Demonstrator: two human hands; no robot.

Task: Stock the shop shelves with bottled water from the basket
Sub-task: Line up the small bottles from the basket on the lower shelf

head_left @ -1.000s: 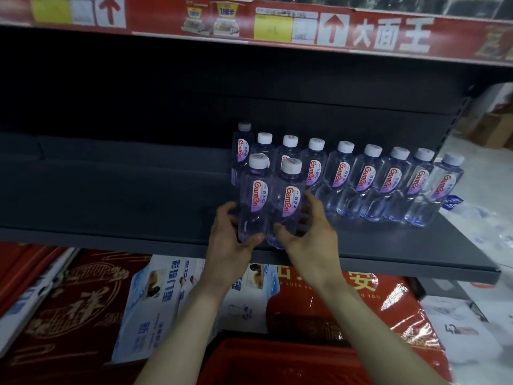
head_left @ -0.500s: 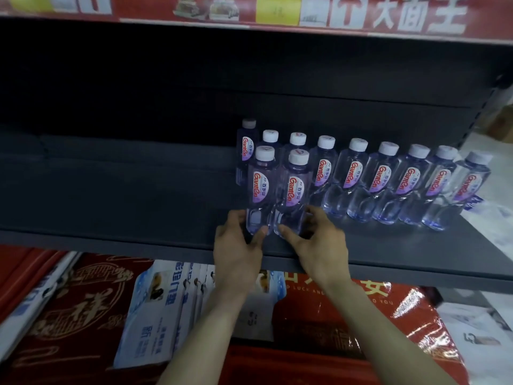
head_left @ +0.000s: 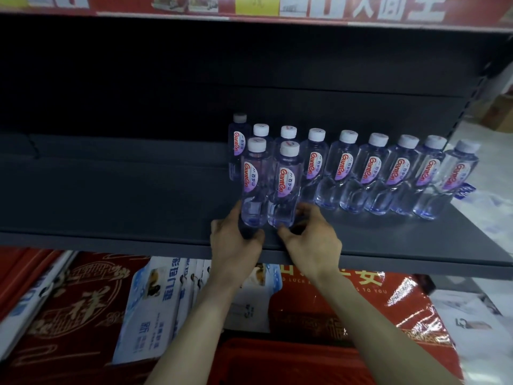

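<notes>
Two clear water bottles with white caps stand side by side at the front of the dark shelf [head_left: 116, 201]. My left hand [head_left: 236, 245] grips the base of the left front bottle [head_left: 254, 184]. My right hand [head_left: 311, 240] grips the base of the right front bottle [head_left: 286, 190]. Behind them a row of several like bottles [head_left: 372, 173] runs to the right along the shelf. The red basket [head_left: 277, 359] shows at the bottom, below my forearms.
The shelf's left half is bare dark metal. A red price strip [head_left: 305, 6] caps the shelf above. Below the shelf edge lie red gift boxes [head_left: 72, 307] and white-blue packs [head_left: 150, 307]. Plastic-wrapped goods sit on the floor at the right.
Both hands have slid down to the bottle bases and pushed the two front bottles a little further onto the shelf. The view has tilted slightly.
</notes>
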